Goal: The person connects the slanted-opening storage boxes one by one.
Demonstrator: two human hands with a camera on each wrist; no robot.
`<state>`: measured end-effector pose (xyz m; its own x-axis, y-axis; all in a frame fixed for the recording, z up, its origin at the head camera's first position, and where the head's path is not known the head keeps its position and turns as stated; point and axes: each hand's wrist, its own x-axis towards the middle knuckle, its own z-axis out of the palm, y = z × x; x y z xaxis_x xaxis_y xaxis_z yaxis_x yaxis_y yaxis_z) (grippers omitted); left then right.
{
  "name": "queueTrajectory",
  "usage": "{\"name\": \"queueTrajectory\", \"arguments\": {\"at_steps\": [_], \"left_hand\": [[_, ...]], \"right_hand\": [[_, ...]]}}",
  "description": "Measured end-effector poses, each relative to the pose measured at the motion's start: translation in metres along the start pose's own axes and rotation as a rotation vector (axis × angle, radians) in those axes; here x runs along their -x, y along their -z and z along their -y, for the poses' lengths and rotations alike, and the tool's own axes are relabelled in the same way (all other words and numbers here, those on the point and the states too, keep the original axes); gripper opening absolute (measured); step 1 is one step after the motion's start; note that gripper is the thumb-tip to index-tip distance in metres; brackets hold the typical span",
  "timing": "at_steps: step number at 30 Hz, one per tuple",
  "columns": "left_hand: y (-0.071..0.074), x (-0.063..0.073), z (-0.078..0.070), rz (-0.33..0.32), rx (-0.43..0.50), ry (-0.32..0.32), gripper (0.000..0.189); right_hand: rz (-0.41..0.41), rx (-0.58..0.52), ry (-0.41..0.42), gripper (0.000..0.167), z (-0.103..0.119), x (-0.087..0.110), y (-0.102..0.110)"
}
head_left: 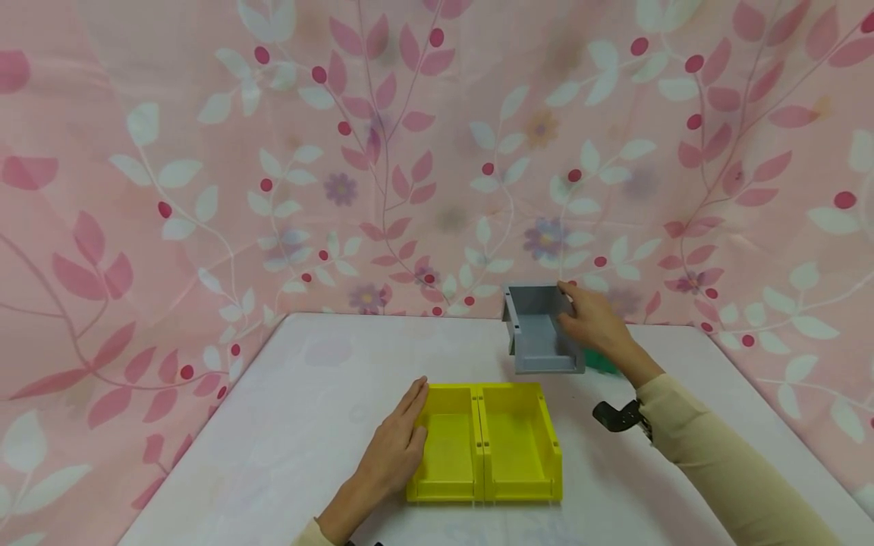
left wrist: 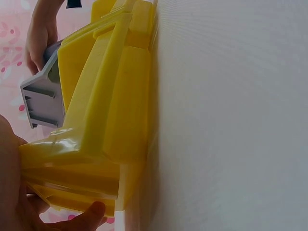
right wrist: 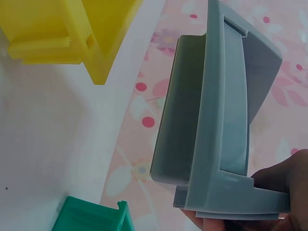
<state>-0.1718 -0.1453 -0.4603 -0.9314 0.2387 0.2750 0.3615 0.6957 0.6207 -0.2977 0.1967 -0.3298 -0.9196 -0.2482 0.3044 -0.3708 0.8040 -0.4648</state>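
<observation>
Two yellow storage bins (head_left: 515,436) stand side by side on the table, their low fronts toward me. My left hand (head_left: 392,447) lies along the outer wall of the left bin; in the left wrist view its fingers (left wrist: 91,217) touch that bin's side. Above the table, behind the yellow pair, a grey storage bin (head_left: 542,330) is held up by my right hand (head_left: 592,322). The right wrist view shows the grey bin (right wrist: 209,120) gripped by its side wall, thumb on one face and fingers on the other.
A green bin (head_left: 601,362) sits on the table behind my right hand, mostly hidden in the head view; part of the green bin (right wrist: 91,215) shows in the right wrist view. The white-covered table (head_left: 273,409) ends at a pink floral curtain (head_left: 410,152).
</observation>
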Motion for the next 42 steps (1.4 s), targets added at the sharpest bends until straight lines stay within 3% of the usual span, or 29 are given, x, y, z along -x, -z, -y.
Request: {"name": "queueTrajectory", "arguments": {"at_steps": [7,23,34,42], "left_hand": [[0.0,0.0,0.0,-0.004,-0.003,-0.005,0.059],[0.0,0.001,-0.001,-0.011,-0.001,-0.005,0.059],[-0.002,0.002,-0.001,-0.002,-0.002,0.011,0.059],[-0.001,0.001,0.0,-0.008,0.0,0.001,0.059]], "right_hand": [[0.03,-0.01,-0.003,0.065,0.003,0.007,0.006],[0.006,0.016,0.023,0.062,0.006,0.027,0.016],[-0.047,0.038,0.136,0.059,0.0,0.037,0.017],[-0.038,0.03,0.1,0.059,0.0,0.048,0.019]]}}
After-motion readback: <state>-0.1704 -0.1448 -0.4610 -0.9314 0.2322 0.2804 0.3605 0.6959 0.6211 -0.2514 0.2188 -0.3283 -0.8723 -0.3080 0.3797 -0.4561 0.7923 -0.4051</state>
